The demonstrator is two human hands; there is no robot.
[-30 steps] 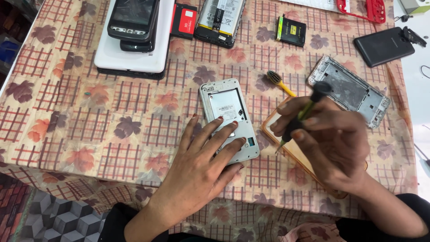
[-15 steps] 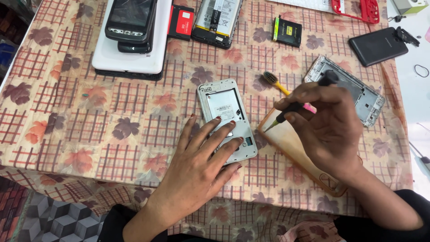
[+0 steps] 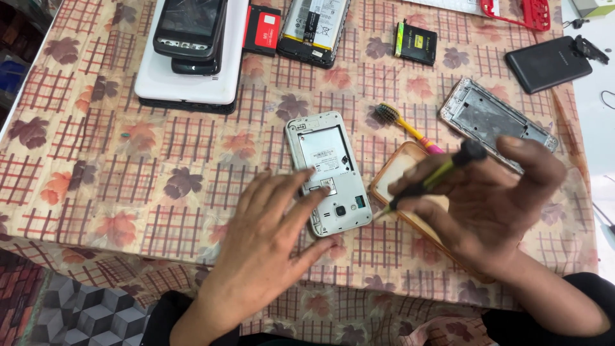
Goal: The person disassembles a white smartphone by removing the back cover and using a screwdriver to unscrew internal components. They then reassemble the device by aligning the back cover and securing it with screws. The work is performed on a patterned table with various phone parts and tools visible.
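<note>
**Head view: phone body pinned flat, screwdriver tip at its lower edge**

Head view, looking down: your left hand (image 3: 266, 247) lies spread over the lower end of the white, back-off phone body with the empty battery bay (image 3: 328, 172). The fingers are open and flat, pressing rather than gripping, which looks meant to stop the phone sliding on the leaf-patterned checked cloth of the tabletop (image 3: 115, 179).

Your right hand (image 3: 477, 198) has its grip closed around the slim black-and-yellow screwdriver (image 3: 430, 181), pinched between thumb and fingertips like a pen. The tool slants from upper right down to lower left, its tip just beside the phone's lower right corner; whether it touches the phone cannot be told.

The phone sits near the middle of the tabletop, back side up. Its long axis runs away from you, leaning slightly left at the far end, with the camera end nearest you.

Under your right hand lies a clear orange-rimmed phone case (image 3: 400, 176), beside a yellow-and-pink toothbrush (image 3: 400, 125). Further right rests a bare silver phone frame (image 3: 496, 122). Along the far edge sit a dark old handset on a white slab device (image 3: 192, 48) and a small black battery (image 3: 415, 43).
</note>
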